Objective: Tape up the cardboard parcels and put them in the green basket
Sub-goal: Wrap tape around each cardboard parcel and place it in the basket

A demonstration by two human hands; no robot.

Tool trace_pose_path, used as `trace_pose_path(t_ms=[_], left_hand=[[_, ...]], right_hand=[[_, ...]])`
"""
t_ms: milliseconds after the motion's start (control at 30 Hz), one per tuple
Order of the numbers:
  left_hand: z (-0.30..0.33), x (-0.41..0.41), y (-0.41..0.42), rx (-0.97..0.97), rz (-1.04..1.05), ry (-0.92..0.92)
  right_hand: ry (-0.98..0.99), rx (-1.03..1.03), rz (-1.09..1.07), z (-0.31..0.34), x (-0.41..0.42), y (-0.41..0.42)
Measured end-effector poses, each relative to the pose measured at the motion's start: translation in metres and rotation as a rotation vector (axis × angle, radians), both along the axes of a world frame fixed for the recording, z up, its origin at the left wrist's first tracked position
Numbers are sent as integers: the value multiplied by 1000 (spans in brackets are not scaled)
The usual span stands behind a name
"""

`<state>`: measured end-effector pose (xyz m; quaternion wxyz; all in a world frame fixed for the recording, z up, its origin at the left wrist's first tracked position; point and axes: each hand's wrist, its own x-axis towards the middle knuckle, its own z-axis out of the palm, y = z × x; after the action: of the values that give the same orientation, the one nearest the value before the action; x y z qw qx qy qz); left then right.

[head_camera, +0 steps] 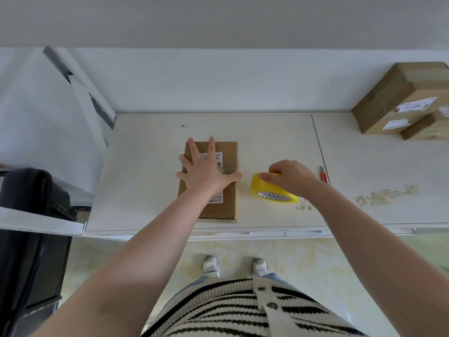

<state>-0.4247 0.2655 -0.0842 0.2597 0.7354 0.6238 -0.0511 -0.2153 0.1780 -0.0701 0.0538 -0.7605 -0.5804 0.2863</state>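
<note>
Left hand (206, 170) lies flat, fingers spread, pressing the flat brown cardboard parcel (220, 210) near the front of the white table (150, 166). Right hand (290, 177) grips the yellow roll of clear packing tape (267, 194) just beside the parcel.

Risks: parcel may slide if the pressing hand eases off; tape could go on crooked or fold onto itself. Small red utility knife (323, 177) lies close to the right wrist, a snag hazard.

Count: one parcel in hand, three stacked brown boxes (398, 98) far right, one roll, one knife. Green basket not in view.
</note>
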Motion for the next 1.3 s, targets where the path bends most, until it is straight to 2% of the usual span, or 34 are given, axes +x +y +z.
trace_pose_path(t_ms=[167,300,467,567,800,967,1300], left_hand=[[5,-3,6,-228,196,-522],[-3,-15,2,-389,348,-908],[-7,-32,2,-513,427,-1175],[-3,-34,-3,-512,421,-1190],[-3,-52,1,-523,348,-1126],[-8,-67,11,-490,314,-1092],[-6,-64,10,-437,241,-1066]], right_hand=[[-56,88,-4,55,8,17],[88,109,32,94,5,31],[-11,167,85,97,-34,47],[-103,176,156,99,-51,56],[-150,136,252,106,-66,68],[-430,72,299,106,-45,65],[-110,-116,26,36,-14,52]])
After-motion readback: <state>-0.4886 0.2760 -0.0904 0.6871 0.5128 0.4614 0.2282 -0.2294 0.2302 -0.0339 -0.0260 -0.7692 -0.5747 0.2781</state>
